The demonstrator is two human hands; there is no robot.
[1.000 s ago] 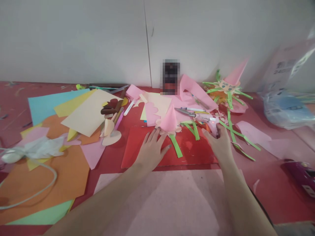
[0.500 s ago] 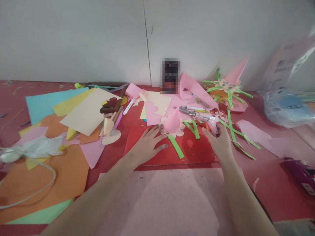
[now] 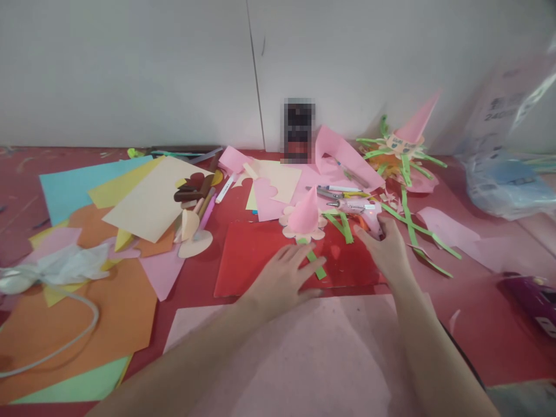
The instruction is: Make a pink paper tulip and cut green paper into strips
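Observation:
A pink paper cone stands on a cream scalloped paper piece at the back of a red board. From it a green paper strip reaches toward me. My left hand lies palm down just in front, fingers spread over part of the strip, holding nothing. On the right, a pink hot glue gun points left with a small red light on its body. My right hand has its thumb and fingers around the gun's handle, which they partly hide.
A finished-looking paper figure with a pink cone hat and green strips stands back right. Coloured sheets and a white cable spread on the left. Pens and pliers lie behind. Purple device is right.
My left hand has drawn back toward me and right, off the scalloped piece and onto the strip. The glue gun's nozzle has shifted slightly, now apart from the pliers; my right hand stays at its handle.

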